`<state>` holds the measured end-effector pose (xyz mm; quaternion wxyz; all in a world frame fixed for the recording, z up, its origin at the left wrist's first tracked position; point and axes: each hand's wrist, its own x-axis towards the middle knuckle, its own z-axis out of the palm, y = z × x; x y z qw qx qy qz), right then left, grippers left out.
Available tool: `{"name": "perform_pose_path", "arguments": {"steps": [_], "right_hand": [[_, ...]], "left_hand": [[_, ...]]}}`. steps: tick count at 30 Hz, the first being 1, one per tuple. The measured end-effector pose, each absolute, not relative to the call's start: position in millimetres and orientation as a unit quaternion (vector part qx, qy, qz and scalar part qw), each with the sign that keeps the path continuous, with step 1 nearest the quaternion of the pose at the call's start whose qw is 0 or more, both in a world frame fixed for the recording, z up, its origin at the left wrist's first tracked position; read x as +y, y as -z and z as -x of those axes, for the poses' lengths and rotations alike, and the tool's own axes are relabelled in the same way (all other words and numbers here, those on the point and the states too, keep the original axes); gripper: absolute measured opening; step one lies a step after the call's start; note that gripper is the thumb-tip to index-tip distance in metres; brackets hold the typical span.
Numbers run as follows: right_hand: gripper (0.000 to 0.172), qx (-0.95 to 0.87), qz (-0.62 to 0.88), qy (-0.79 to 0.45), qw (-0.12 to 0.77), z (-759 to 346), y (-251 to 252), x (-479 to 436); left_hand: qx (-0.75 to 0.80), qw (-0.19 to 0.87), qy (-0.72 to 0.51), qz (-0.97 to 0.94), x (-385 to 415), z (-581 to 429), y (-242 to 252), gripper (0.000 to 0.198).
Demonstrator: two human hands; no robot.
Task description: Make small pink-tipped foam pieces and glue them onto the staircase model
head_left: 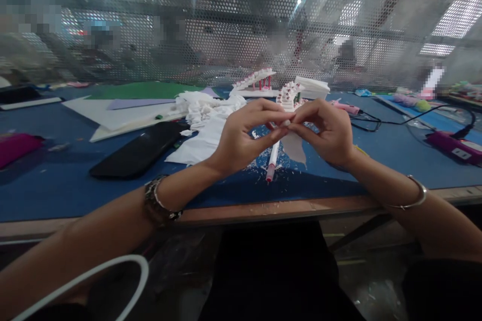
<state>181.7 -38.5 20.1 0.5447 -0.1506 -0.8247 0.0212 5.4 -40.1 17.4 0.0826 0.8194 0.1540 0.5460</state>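
Both hands meet above the blue table. My left hand (248,133) and my right hand (326,130) pinch a small white piece (286,123) between their fingertips. A thin white sheet (295,148) hangs just below the right fingers; whether it joins the piece is unclear. Under the hands lies a white marker with a pink end (271,170), among white shavings. Crumpled white paper (207,113) is heaped beside my left hand. Behind the hands stand a curved white model with dark red dots (288,93) and a white stepped model on pink posts (259,80).
A black phone (139,150) lies left on the blue table (211,195). White and green sheets (139,91) are behind it. Magenta pouch (18,149) sits far left. At right are a pink tool (346,108), its black cable and a purple power strip (454,145). Perforated metal screen (233,25) stands behind.
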Motion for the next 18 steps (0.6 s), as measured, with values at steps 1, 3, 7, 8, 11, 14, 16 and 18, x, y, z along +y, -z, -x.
{"name": "perform_pose_path", "arguments": {"steps": [1, 3, 7, 8, 11, 14, 16, 18], "right_hand": [[0.008, -0.823, 0.150, -0.024, 0.547, -181.9, -20.4, -38.6], [0.009, -0.823, 0.153, -0.026, 0.547, -182.4, -20.8, -38.7], [0.008, -0.822, 0.165, -0.036, 0.544, -182.4, -21.0, -38.7], [0.008, -0.822, 0.167, -0.042, 0.543, -182.2, -21.0, -38.6], [0.008, -0.822, 0.179, -0.072, 0.536, -181.6, -20.9, -37.4], [0.021, -0.832, 0.199, -0.099, 0.509, -180.9, -20.2, -36.3], [0.031, -0.840, 0.217, -0.096, 0.489, -180.2, -19.6, -36.6], [0.031, -0.842, 0.233, -0.090, 0.478, -179.3, -19.5, -37.5]], "left_hand": [[0.152, 0.080, -0.545, -0.821, -39.2, -5.1, -17.4, 0.022], [0.152, 0.078, -0.545, -0.821, -37.7, -4.7, -17.0, 0.021], [0.157, 0.087, -0.552, -0.814, -37.2, -5.1, -16.0, 0.018], [0.167, 0.095, -0.552, -0.811, -37.6, -5.6, -16.1, 0.017], [0.210, 0.137, -0.550, -0.797, -39.3, -7.4, -16.6, 0.015], [0.239, 0.155, -0.555, -0.782, -39.0, -8.8, -16.6, 0.015], [0.254, 0.152, -0.562, -0.772, -37.4, -8.9, -15.9, 0.015], [0.265, 0.163, -0.569, -0.761, -35.1, -8.7, -15.0, 0.015]]}}
